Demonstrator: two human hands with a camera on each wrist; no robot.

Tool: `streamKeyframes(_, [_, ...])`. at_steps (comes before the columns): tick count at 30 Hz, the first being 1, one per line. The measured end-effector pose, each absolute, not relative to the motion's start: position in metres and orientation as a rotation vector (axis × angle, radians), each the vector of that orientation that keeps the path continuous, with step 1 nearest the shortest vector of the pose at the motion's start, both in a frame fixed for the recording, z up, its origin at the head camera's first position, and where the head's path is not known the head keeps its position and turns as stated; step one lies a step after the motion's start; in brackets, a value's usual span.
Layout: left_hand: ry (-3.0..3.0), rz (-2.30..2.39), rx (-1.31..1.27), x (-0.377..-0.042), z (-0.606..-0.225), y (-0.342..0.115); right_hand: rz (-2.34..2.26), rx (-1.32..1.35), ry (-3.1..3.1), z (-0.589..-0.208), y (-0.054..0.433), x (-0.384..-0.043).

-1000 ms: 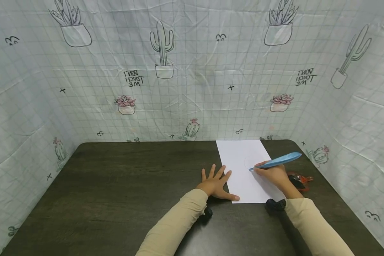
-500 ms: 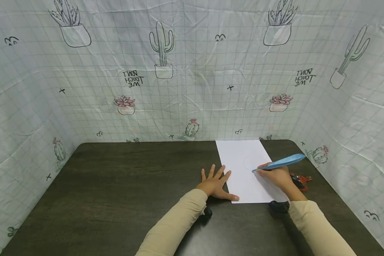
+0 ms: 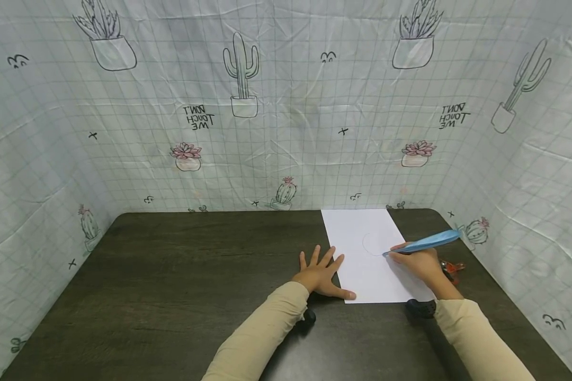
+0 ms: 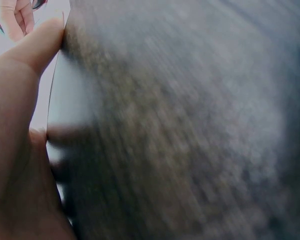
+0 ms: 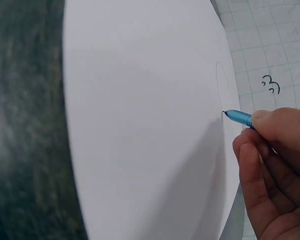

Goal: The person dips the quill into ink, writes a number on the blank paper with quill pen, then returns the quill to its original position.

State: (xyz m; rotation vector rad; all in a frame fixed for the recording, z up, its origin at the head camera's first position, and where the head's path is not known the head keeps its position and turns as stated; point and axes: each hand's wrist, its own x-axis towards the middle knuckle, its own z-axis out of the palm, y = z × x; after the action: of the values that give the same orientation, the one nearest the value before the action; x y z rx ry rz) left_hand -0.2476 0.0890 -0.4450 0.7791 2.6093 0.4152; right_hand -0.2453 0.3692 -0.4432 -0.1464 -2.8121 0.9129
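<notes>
We see the paper (image 3: 362, 280) lying on the counter (image 3: 171, 275), the thumb of the left hand (image 3: 318, 278) on its near left corner and the straight, spread fingers along its left edge, presumably to stop it sliding. Over the paper's right part, the right hand (image 3: 419, 263) pinches a blue pen (image 3: 426, 242) near its tip, likely for control; the tip meets the end of a faint curved line (image 3: 364, 244). Beyond the paper's right edge, the right wrist partly hides an orange object (image 3: 454, 267) we cannot identify. Our left wrist view is mostly blurred counter, cutting off that hand.
</notes>
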Motion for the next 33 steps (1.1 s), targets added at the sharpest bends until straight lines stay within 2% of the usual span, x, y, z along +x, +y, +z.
streamKeyframes(18, [2.596, 0.392, 0.762, -0.253, -0.454, 0.091, 0.957, -0.335, -2.776, -0.45, 0.369, -0.259])
streamKeyframes(33, [2.627, 0.387, 0.749, -0.264, -0.473, 0.097, 1.084, -0.347, -2.713, -0.455, 0.357, -0.27])
